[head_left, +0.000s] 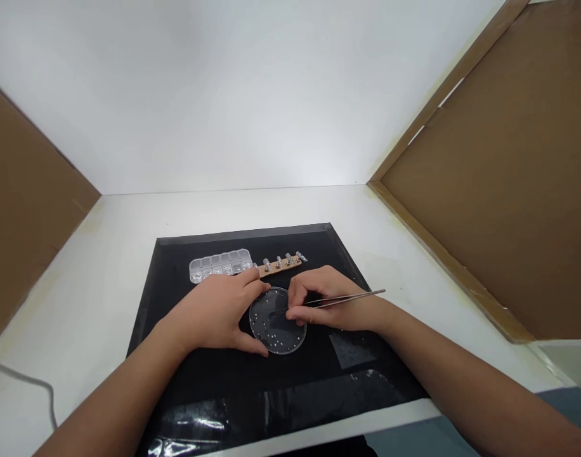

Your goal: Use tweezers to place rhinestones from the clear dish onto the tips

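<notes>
My left hand spans the left side of a round, clear petri dish, thumb at its near rim and fingers at its far rim. Small pale bits lie scattered in the dish. Between the thumb and fingers of my right hand is a pair of metal tweezers. Their tips point left, down over the middle of the dish; whether they pinch a bit is too small to tell. Just beyond my left fingers lies a clear compartment box, with shiny contents in its nearer row.
A tan strip bearing several small clear-and-metal pieces lies beyond the dish, on a black mat. Brown panels stand at both sides, with a white wall behind. A grey cable runs at left.
</notes>
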### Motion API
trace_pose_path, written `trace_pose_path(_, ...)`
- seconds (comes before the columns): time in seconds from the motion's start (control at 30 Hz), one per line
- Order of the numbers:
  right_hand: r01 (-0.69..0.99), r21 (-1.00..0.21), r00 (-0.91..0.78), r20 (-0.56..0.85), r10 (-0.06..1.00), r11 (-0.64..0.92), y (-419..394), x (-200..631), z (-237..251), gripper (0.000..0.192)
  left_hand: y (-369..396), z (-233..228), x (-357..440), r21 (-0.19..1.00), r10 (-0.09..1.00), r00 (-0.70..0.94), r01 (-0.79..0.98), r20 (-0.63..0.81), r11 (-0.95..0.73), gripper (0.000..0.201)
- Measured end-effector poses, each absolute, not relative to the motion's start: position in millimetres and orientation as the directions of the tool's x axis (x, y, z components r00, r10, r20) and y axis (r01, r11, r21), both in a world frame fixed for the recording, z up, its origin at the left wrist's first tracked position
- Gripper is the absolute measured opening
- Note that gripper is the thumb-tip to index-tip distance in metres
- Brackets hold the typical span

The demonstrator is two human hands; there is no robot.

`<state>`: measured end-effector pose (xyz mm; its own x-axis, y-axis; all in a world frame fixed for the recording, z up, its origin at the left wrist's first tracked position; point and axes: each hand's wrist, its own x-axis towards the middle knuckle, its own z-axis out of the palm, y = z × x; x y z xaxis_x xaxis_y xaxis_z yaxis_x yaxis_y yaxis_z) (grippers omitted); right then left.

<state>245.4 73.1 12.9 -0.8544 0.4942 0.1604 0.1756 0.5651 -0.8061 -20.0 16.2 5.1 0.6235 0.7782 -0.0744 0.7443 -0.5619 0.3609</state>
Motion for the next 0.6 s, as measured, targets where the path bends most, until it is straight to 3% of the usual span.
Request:
trace_pose_path(0.27,0.188,-0.819,-0.763,0.225,0.606,0.542,78.4,254.0,30.7,0.025,16.4,2.3,-20.1,0.371,0.781,0.623,0.736,-0.044,-0.566,0.094)
trace_pose_path(0.6,0.177,-0.780,-0.876,0.154,0.458,0.600,74.7,250.4,25.6,0.024,16.1,4.0,-21.3,0.367,0.778,0.626,0.738,-0.055,-0.567,0.095)
